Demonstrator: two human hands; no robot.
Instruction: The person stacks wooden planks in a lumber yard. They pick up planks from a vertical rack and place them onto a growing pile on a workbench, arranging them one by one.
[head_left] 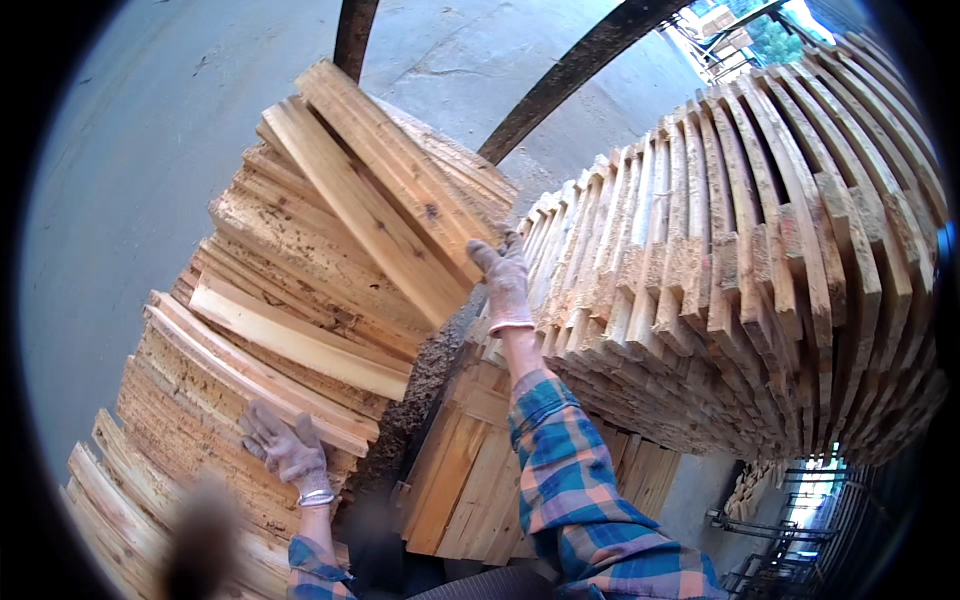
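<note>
My right hand (pixel 503 278), in a pale work glove, grips the near end of a wooden board (pixel 395 175), thumb over its end. This board lies aslant on top of the pile, beside a second slanted board (pixel 365 215) that almost touches it. To the lower left, my left hand (pixel 285 447), also gloved, rests with fingers spread on the boards of the same pile. Just beyond it run a reddish-edged board (pixel 255 370) and a pale, smooth board (pixel 295 335). Many boards in this pile (pixel 300 250) have rough, sawdust-covered faces.
A tall stack of evenly spaced boards (pixel 700 260) rises on the right. Between it and the pile lies a layer of flat boards (pixel 470 480). Dark metal bars (pixel 580 75) stand at the far side, over a grey concrete floor (pixel 140 180). A dark blurred shape (pixel 205 540) covers part of the lower left.
</note>
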